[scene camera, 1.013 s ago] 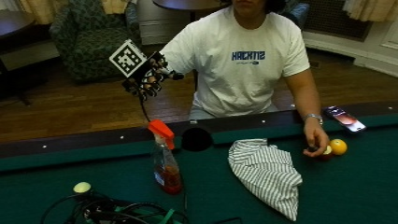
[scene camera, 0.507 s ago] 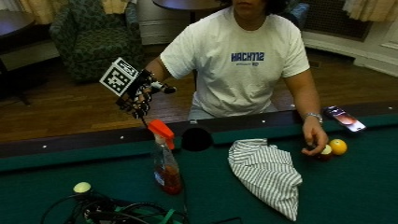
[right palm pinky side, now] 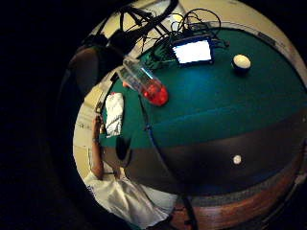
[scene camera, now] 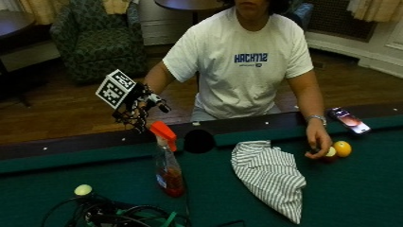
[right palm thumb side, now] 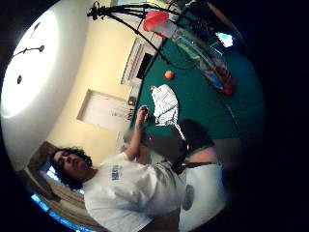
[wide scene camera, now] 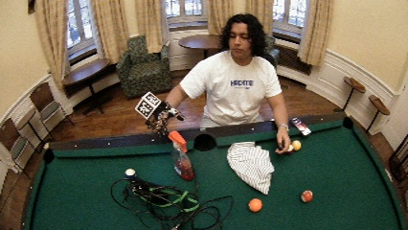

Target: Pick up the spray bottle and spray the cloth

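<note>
A clear spray bottle (scene camera: 169, 168) with an orange trigger head and red liquid stands upright on the green felt near the rail. A white striped cloth (scene camera: 269, 172) lies crumpled on the felt to its right. My gloved right hand (scene camera: 135, 111) hangs in the air over the wooden rail, just above and left of the bottle's head. Its fingers droop loosely and hold nothing. The wide outside view shows the same layout: hand (wide scene camera: 159, 117), bottle (wide scene camera: 181, 160), cloth (wide scene camera: 250, 163). Both palm views show the bottle (right palm pinky side: 144, 81) (right palm thumb side: 203, 53) and the cloth (right palm pinky side: 114, 113) (right palm thumb side: 165, 107) on the felt below.
The person's bare left hand (scene camera: 318, 142) rests on the felt by a yellow ball (scene camera: 342, 148). A phone (scene camera: 347, 119) lies on the rail. A side pocket (scene camera: 199, 141) opens behind the bottle. A white ball (scene camera: 83, 190) and a cable tangle (scene camera: 119, 215) sit front left.
My right hand has come down and slightly left, closer to the rail and the bottle's head. Bottle, cloth and the bare hand have stayed put.
</note>
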{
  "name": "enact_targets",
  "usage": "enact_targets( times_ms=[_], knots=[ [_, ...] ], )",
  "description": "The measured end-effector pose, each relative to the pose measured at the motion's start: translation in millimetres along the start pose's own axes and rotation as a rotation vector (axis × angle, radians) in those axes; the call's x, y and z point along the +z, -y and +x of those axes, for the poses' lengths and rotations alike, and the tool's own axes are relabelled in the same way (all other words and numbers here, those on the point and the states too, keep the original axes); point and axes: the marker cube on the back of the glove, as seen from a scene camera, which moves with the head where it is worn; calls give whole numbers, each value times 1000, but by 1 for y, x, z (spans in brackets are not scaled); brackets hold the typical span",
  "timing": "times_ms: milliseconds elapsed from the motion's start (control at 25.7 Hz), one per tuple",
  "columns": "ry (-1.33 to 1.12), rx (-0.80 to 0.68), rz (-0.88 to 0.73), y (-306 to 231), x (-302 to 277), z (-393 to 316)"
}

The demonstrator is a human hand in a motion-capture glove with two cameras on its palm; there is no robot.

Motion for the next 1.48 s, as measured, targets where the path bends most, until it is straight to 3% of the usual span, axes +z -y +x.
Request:
enact_targets(
  times_ms=[896, 1481],
  knots=[
    [137, 110, 289, 17, 2, 12],
    [139, 124, 235, 17, -4, 8]
  ],
)
